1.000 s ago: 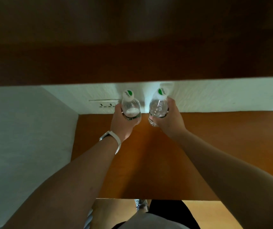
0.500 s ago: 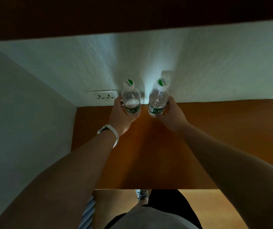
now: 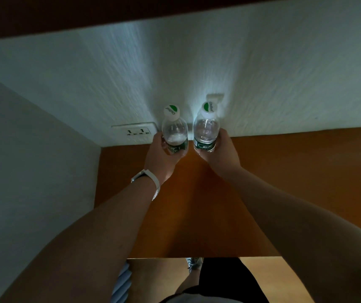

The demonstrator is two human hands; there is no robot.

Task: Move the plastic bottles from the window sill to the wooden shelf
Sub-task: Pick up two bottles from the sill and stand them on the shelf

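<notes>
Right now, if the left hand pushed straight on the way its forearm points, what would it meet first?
Probably the white wall at the back of the wooden shelf, just right of the socket plate. The left hand and its bottle seem near it, though depth is unclear.

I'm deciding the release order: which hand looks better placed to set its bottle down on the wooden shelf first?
Neither clearly. The left hand and right hand each grip a bottle, left bottle, right bottle, side by side above the wooden shelf near the wall.
</notes>
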